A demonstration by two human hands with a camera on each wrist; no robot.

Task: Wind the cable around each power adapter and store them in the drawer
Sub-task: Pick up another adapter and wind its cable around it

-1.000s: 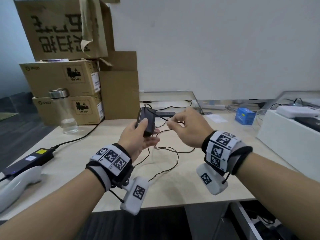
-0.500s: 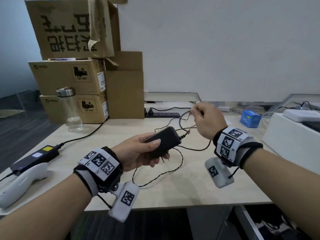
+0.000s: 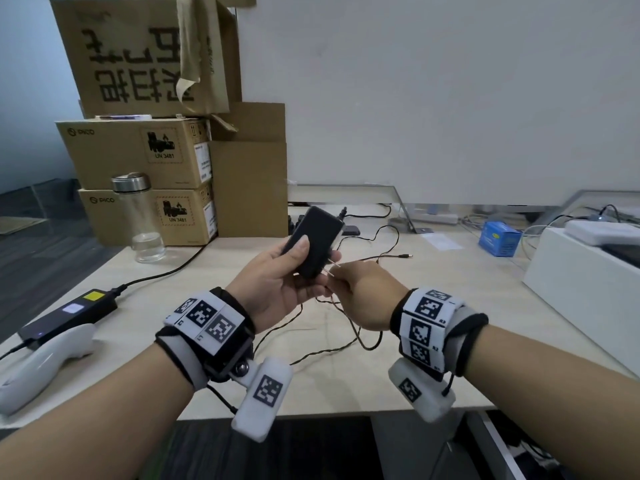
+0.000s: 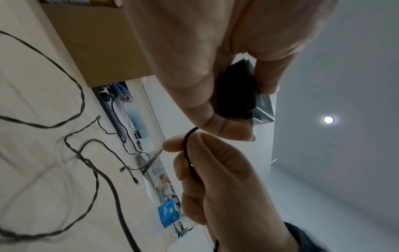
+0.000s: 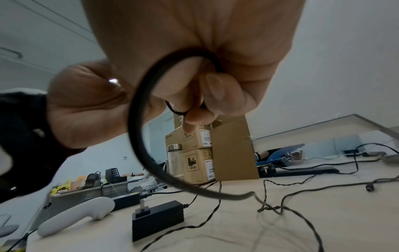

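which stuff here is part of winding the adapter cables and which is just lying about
In the job:
small black power adapter, held by left hand
thin black cable, pinched by right hand
second black adapter

Lying about:
clear glass bottle
brown cardboard boxes
blue box

left hand [image 3: 277,285] gripping, right hand [image 3: 367,296] pinching, raised
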